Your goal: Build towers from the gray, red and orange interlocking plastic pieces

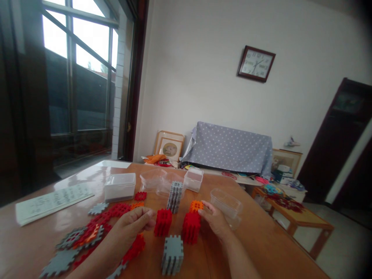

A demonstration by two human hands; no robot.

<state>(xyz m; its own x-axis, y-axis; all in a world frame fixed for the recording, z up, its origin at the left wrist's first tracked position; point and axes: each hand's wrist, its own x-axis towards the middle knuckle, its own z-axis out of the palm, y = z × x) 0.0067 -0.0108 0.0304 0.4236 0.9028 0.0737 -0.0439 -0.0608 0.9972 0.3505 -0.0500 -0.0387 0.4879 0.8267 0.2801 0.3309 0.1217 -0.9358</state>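
Note:
My right hand (pixel 215 217) has its thumb and fingers on an orange toothed plastic tile (pixel 196 205), at the far top edge of a red tile stack (pixel 191 228). My left hand (pixel 136 221) is closed, fingertips pinched together beside another red tile stack (pixel 163 223); whether anything is between them is hidden. Behind the two red stacks rises a tall grey tile stack (pixel 174 197). Nearest to me stands a shorter grey stack (pixel 172 255). Loose red tiles (pixel 120 209), with grey and orange ones among them, lie spread around and under my left forearm.
A lidded clear box (pixel 120 186) and a small clear box (pixel 193 179) stand farther back on the wooden table (pixel 255 240). An open clear container (pixel 226 203) lies beyond my right hand. Paper sheets (pixel 54 203) lie at the left. A low side table (pixel 302 217) holds more pieces.

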